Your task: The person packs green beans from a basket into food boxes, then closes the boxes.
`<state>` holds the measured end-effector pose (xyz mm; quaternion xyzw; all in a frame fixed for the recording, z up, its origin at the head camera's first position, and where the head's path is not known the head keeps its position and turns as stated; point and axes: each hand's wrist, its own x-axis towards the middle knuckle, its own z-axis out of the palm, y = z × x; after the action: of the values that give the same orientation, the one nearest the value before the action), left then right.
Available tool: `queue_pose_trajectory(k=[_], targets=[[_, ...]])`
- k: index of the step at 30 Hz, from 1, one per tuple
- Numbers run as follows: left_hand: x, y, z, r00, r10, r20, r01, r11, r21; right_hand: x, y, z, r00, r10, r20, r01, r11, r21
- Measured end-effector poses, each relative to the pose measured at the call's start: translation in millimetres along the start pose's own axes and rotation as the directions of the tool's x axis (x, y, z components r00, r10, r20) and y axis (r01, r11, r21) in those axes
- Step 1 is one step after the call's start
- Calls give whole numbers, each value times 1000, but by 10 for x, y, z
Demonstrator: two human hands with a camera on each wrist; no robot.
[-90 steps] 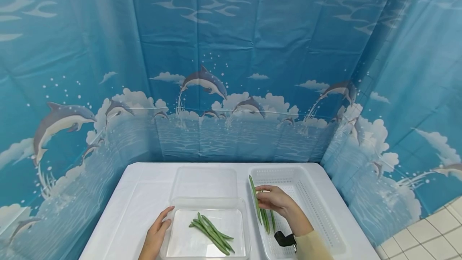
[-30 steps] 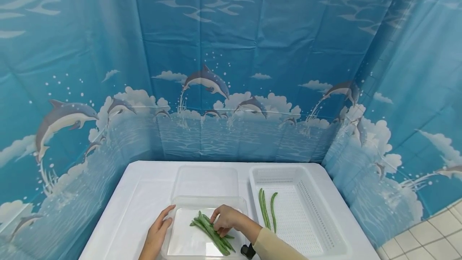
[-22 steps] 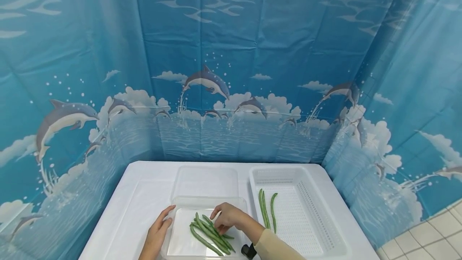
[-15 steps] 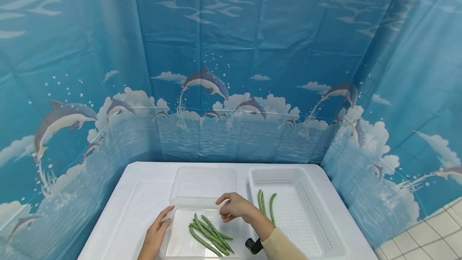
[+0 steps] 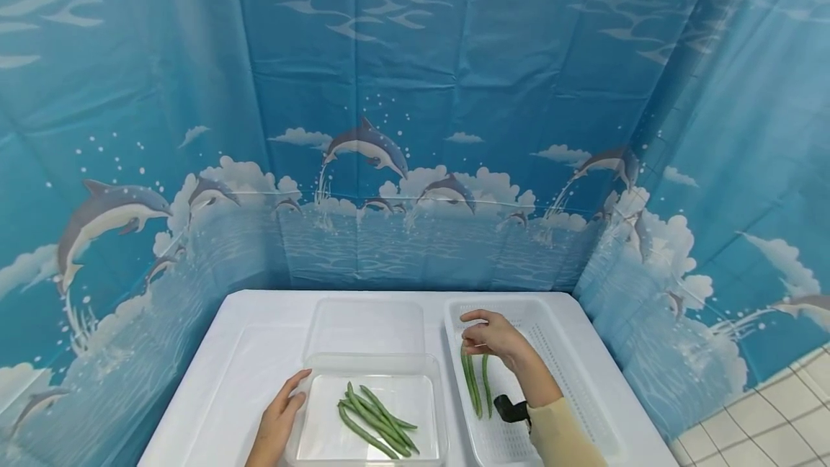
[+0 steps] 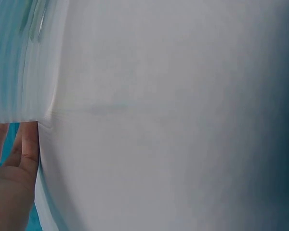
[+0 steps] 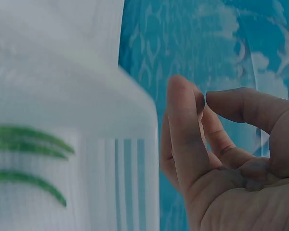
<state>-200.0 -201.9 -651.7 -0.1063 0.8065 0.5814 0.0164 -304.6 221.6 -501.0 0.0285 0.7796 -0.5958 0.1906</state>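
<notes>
My left hand [image 5: 279, 420] rests its nearly straight fingers along the left side of a clear plastic container [image 5: 320, 431]. In the left wrist view, the fingers [image 6: 30, 144] lie at the container's edge. Several green beans [image 5: 376, 420] form a loose, slightly fanned bunch inside it. To the right, my right hand [image 5: 496, 337] hovers over a white perforated basket [image 5: 573, 380], holding nothing. Its thumb and index fingertips are close but apart in the right wrist view. Just below it, 3 green beans [image 5: 472, 388] lie lengthwise near the basket's left side.
A flat translucent lid [image 5: 363, 326] lies behind the container on the white-covered table [image 5: 240, 352]. A blue dolphin-print curtain [image 5: 415, 251] hangs behind and at both sides. A black wrist camera [image 5: 511, 409] sits on my right wrist, over the basket.
My right hand has carried a bean from the basket to the container, let go of it on the bunch, and come back over the basket with nothing in it. My left hand has stayed put.
</notes>
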Motion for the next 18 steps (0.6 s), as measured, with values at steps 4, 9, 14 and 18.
queue_pose_trajectory(k=[4,9,14,18], targets=[[-11,1,-8,1000,-7,-4,7,1000,1,29,130,-246,998,37,-58,-36,999,22],[-10,10,-14,1000,-3,-5,3,1000,9,69,328,-411,989,99,-108,-95,995,43],[-1,21,-2,1000,-4,-6,4,1000,13,125,552,-505,980,148,-135,-140,988,72],[-9,27,3,1000,-5,-9,5,1000,16,160,711,-534,972,178,-151,-167,983,81]])
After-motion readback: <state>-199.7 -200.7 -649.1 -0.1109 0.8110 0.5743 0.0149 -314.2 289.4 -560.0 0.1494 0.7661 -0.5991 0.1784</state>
